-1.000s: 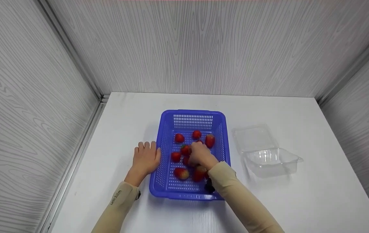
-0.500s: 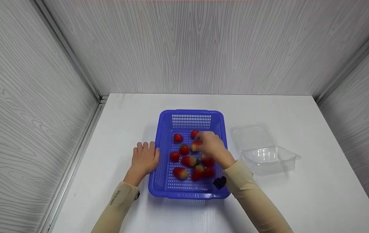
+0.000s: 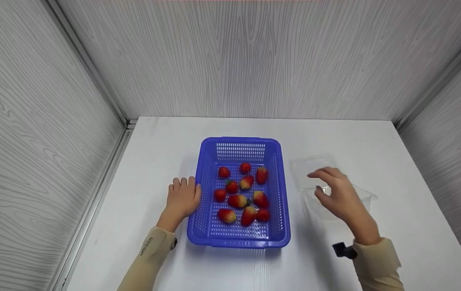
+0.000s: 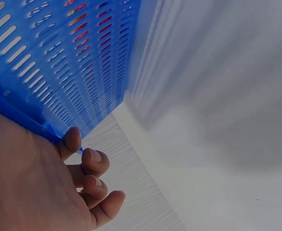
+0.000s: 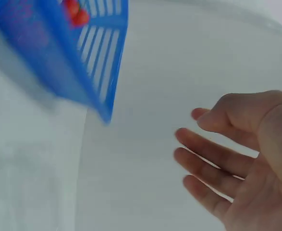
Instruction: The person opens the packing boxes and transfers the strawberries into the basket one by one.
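Several red strawberries (image 3: 237,201), some with pale yellow ends, lie spread over the floor of a blue perforated plastic basket (image 3: 238,244). My left hand (image 3: 183,198) holds the basket's left rim, thumb over the edge; in the left wrist view its bent fingers (image 4: 95,162) lie under the rim. To the right, my right hand (image 3: 337,196) hovers above a clear hinged plastic container (image 3: 361,208). Its thumb and fingers are spread apart with nothing between them. From the head camera the hand covers part of the container.
The container's raised lid (image 3: 305,167) lies back behind its tray. Everything stands on a white table (image 3: 165,137), with grey wood-patterned panels (image 3: 230,60) behind and at both sides.
My right hand was among the strawberries, touching one near the middle. It has left the basket, without a strawberry, and moved right over the container. My left hand stays put.
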